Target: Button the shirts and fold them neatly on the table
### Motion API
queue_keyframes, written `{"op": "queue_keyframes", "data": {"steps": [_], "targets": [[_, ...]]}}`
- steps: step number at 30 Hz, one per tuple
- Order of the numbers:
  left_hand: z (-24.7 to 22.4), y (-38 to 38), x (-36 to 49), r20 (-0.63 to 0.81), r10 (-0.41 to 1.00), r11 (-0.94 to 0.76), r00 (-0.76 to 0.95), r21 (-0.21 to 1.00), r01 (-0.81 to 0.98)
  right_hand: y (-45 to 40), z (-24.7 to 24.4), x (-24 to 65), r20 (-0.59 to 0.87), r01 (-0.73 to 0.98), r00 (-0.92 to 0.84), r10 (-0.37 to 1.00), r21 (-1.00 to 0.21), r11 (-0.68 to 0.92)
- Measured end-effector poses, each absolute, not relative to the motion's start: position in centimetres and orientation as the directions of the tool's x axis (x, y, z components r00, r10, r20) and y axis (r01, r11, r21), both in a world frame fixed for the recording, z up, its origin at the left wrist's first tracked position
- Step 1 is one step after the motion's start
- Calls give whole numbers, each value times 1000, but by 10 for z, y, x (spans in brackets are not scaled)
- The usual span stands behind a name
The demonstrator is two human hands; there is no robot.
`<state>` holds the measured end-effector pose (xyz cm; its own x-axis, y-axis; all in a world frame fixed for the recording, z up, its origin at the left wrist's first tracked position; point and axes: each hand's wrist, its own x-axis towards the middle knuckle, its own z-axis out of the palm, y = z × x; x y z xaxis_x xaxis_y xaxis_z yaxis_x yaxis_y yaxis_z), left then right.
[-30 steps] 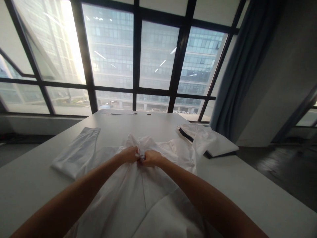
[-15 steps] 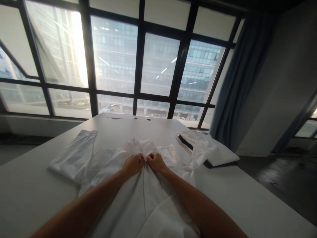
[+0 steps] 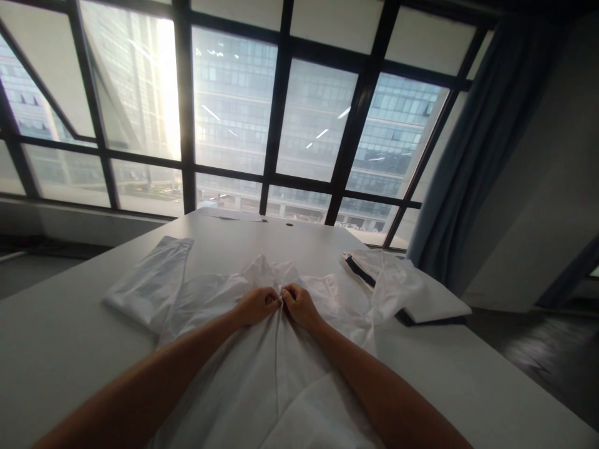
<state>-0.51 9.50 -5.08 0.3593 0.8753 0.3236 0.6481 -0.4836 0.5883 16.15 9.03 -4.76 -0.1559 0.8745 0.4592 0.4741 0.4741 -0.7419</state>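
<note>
Dark-framed windows [image 3: 318, 118] stand behind a white table [image 3: 262, 240], where a white shirt [image 3: 253, 380] lies spread. The left hand [image 3: 256, 305] and right hand [image 3: 300, 305], close together, pinch its front below the collar [image 3: 262, 269].

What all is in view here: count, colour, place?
Table: one, pale, centre
Garment: one, white, spread on table
Folded cloth: count unclear, white, dark-edged, table's right
Sheets: count unclear, white, table's far edge
Window: one, black-framed, beyond table
Building: at least one, bluish, outside
Curtain: one, blue-grey, right of window
Wall: one, grey, far right
Floor: one, grey, both sides
Arms: two, bare, lower frame
Left hand: one, bare, pinching garment
Right hand: one, bare, pinching garment
</note>
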Motion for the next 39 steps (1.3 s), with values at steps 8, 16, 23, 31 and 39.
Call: {"op": "queue_keyframes", "data": {"steps": [8, 16, 23, 31, 39], "targets": [[-47, 89, -2, 298, 884, -466, 360, 501, 729, 84, -45, 176, 365, 460, -300, 881, -754, 469], [-46, 87, 2, 338, 851, -524, 402, 497, 692, 76, -44, 181, 373, 534, -329, 867, -684, 497], [-48, 90, -2, 364, 786, -617, 500, 519, 591, 81, -41, 186, 319, 485, -393, 862, -724, 490], [-47, 82, 7, 383, 759, -637, 527, 604, 479, 82, -45, 183, 433, 611, -322, 842, -584, 534], [-37, 111, -35, 368, 911, -328, 187, 370, 869, 89, -35, 194, 453, 801, -155, 878, -462, 380]]}}
